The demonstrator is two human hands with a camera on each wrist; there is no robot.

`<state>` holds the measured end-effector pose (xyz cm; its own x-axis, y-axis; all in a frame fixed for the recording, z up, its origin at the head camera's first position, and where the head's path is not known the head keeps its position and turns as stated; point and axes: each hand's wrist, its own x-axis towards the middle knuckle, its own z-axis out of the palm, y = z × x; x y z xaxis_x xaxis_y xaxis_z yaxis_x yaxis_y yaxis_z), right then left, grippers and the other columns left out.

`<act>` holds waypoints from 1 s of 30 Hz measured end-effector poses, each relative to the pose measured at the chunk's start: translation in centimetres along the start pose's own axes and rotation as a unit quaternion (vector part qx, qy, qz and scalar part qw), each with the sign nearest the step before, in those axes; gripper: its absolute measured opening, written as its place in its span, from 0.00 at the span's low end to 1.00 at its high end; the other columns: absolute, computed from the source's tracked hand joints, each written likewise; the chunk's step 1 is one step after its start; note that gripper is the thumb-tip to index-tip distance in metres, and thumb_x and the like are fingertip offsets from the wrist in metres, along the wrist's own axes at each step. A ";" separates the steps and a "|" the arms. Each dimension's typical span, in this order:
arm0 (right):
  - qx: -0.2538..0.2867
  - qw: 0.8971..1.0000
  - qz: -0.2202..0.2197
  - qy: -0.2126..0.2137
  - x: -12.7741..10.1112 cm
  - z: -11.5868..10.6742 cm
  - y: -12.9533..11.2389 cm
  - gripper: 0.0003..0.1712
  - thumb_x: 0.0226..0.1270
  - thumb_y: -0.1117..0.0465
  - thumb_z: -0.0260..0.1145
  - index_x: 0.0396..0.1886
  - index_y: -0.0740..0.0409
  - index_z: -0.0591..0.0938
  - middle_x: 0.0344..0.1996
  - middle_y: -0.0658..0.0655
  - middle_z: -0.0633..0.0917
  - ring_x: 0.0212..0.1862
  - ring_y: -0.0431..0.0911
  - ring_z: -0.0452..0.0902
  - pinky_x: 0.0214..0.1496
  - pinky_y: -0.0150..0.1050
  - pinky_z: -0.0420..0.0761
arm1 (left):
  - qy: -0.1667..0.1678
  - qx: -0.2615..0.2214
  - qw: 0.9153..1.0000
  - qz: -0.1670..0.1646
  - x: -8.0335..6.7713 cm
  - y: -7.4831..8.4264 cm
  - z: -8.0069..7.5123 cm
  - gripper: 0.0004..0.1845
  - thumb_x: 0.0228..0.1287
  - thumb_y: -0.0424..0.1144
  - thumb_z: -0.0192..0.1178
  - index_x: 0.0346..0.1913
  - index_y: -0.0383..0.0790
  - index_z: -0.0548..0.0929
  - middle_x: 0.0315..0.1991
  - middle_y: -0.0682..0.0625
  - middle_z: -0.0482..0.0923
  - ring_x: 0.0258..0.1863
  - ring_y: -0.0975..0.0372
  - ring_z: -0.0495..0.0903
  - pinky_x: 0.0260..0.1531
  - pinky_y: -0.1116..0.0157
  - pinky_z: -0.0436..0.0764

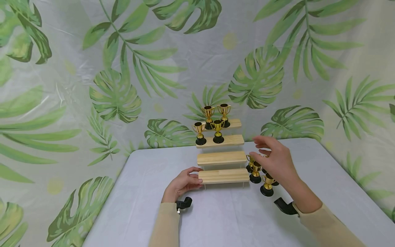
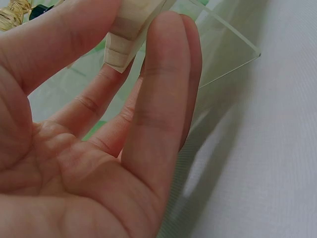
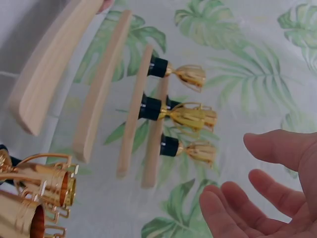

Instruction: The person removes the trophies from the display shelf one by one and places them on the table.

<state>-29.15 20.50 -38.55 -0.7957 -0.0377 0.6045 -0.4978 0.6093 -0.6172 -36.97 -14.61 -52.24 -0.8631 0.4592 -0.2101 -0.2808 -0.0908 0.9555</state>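
A four-step wooden display shelf (image 1: 223,175) stands on the table. Two gold trophies with black bases (image 1: 224,115) stand on its top step and two more (image 1: 218,131) on the second. My left hand (image 1: 185,181) grips the left end of the lowest step; in the left wrist view its thumb and fingers (image 2: 163,89) pinch the board's end (image 2: 126,34). My right hand (image 1: 262,149) hovers open and empty just above several loose trophies (image 1: 267,185) on the table right of the shelf. The right wrist view shows the open palm (image 3: 262,198) apart from those trophies (image 3: 39,183).
The white table (image 1: 222,216) meets a leaf-print backdrop (image 1: 123,85) behind and on both sides. A clear acrylic side panel (image 2: 223,54) carries the steps. The two lower steps (image 1: 221,157) are bare.
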 end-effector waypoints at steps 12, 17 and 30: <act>0.042 0.999 -0.002 -0.004 1.8 1.0 -2.1 0.26 0.63 0.61 0.75 0.61 0.51 0.81 0.49 0.51 0.83 0.52 0.48 0.80 0.53 0.43 0.83 | 0.007 0.001 1.000 0.001 0.0 0.0 0.0 0.31 0.58 0.25 0.69 0.66 0.34 0.73 0.49 0.36 0.82 0.42 0.53 0.85 0.42 0.59 0.86; 0.056 0.998 0.004 -0.005 2.7 1.5 -2.5 0.26 0.62 0.63 0.76 0.60 0.51 0.81 0.50 0.51 0.83 0.52 0.50 0.80 0.53 0.44 0.83 | 0.009 0.000 1.000 0.002 -0.1 0.0 0.0 0.31 0.58 0.24 0.69 0.65 0.34 0.73 0.49 0.36 0.82 0.42 0.53 0.85 0.43 0.58 0.86; 0.082 0.996 0.038 -0.009 5.1 2.9 -2.1 0.26 0.63 0.59 0.76 0.61 0.48 0.80 0.52 0.51 0.82 0.53 0.49 0.80 0.53 0.42 0.83 | 0.009 0.002 1.000 -0.002 0.0 0.0 0.0 0.30 0.59 0.25 0.68 0.66 0.34 0.73 0.49 0.36 0.82 0.42 0.53 0.85 0.44 0.58 0.86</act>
<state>-33.13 16.76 -35.63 -0.8383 -0.0114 0.5451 -0.4845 0.4742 -0.7351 -36.91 -14.59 -52.24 -0.8698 0.4431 -0.2171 -0.2823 -0.0860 0.9555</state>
